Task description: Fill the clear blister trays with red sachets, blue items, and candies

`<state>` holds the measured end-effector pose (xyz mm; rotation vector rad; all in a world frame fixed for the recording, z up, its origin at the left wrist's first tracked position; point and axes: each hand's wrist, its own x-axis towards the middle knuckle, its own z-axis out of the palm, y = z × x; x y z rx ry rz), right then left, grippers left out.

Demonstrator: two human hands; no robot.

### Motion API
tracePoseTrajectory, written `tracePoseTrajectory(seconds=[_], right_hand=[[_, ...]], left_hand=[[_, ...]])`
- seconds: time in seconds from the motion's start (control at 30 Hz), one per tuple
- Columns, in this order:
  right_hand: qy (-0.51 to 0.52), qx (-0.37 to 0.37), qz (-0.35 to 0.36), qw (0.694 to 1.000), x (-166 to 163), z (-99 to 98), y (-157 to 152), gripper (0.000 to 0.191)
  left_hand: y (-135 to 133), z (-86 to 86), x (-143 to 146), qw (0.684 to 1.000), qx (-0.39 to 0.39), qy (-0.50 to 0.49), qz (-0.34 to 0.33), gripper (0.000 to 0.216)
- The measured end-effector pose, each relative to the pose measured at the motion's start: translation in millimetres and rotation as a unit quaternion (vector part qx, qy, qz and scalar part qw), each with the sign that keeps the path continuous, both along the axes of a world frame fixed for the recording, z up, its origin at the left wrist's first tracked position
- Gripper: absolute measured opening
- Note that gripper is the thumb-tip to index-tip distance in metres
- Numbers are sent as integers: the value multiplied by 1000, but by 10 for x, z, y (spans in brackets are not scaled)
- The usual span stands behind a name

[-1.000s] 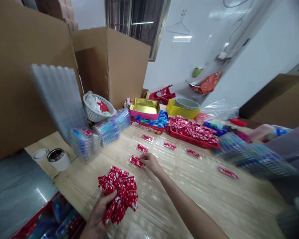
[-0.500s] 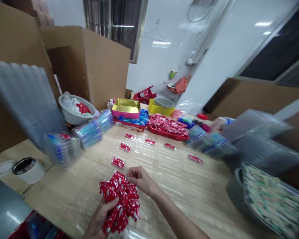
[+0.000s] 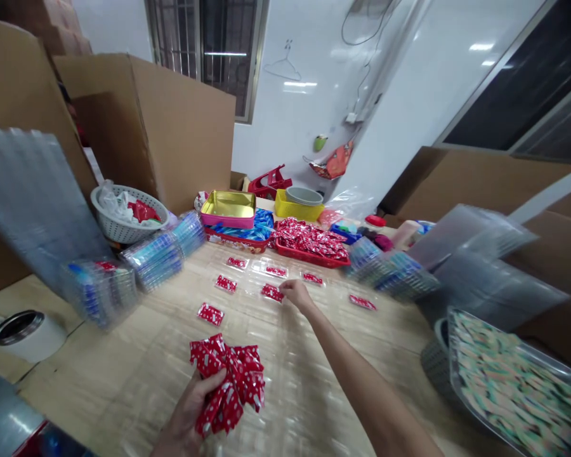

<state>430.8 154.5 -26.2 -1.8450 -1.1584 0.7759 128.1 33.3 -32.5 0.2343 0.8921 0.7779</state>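
A fanned bunch of red packets with white dots (image 3: 233, 381) is gripped in my left hand (image 3: 195, 400), low in the view, with the thumb pressed over its middle. Farther up the table, my right hand (image 3: 295, 293) pinches the right end of a single red dotted packet (image 3: 272, 292), which is low over or touching a clear plastic tray. Around it, other single dotted packets lie spaced out in clear trays, among them one at the left (image 3: 211, 313) and one at the right (image 3: 362, 302).
Behind them stands a red tray (image 3: 309, 257) heaped with dotted packets, beside a pink and gold tin (image 3: 228, 219). Stacked clear trays (image 3: 155, 260) line the left side. A white canister (image 3: 33, 336) is at the left edge; a lined basket of pale green pieces (image 3: 509, 374) is at the right.
My right hand has moved from the bunch forward and right with one packet, to a spot among the laid-out ones. My left hand still holds the bunch. The view has shifted slightly.
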Motion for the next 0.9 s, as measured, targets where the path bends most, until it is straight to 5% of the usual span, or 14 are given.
tracePoseTrajectory(seconds=[0.17, 0.4, 0.6, 0.73, 0.9], right_hand=[[32, 11, 50, 998, -324, 65, -184, 18], [184, -16, 222, 957, -1024, 286, -1256, 26], [204, 17, 116, 972, -934, 307, -1551, 20], [177, 50, 11, 983, -697, 149, -1316, 28], [129, 39, -25, 991, -567, -80, -950, 28]], left_hand=[[3, 30, -15, 1000, 7, 7, 7, 18], [-101, 44, 9, 999, 4, -9, -43, 20], [-322, 10, 27, 998, -12, -37, -56, 22], [-385, -23, -39, 999, -16, -31, -28, 21], [-363, -10, -147, 1000, -23, -11, 10, 23]])
